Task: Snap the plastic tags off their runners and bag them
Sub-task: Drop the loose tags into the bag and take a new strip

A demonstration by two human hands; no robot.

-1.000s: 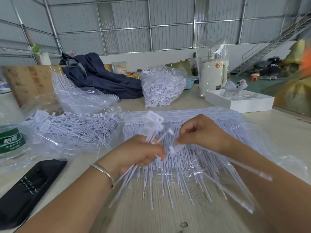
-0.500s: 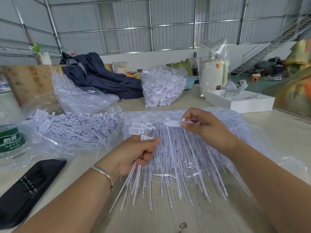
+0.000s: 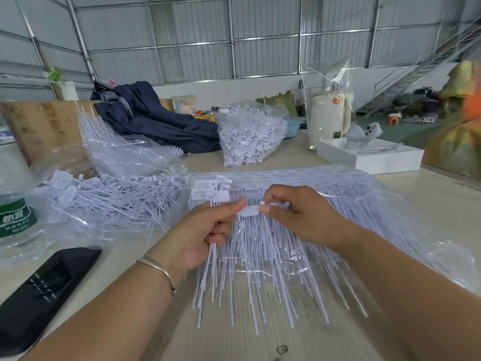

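A wide fan of white plastic tags on their runners (image 3: 286, 246) lies on a clear plastic sheet in front of me. My left hand (image 3: 205, 233) grips a small bundle of loose tags (image 3: 210, 194), heads up and thin tails hanging below my palm. My right hand (image 3: 302, 214) pinches the flat head of one tag (image 3: 248, 211) between thumb and forefinger, right beside my left thumb. A clear bag of loose tags (image 3: 104, 201) lies to the left. A second, fuller bag of tags (image 3: 250, 136) stands behind.
A black case (image 3: 44, 287) and a water bottle (image 3: 15, 220) sit at the left edge. A dark blue jacket (image 3: 153, 121) lies at the back. A white box (image 3: 369, 157) and a white canister (image 3: 328, 121) stand at the back right.
My right hand has come down and left from the runner row with one tag, bringing its head against my left thumb. My left hand has risen slightly with its bundle.
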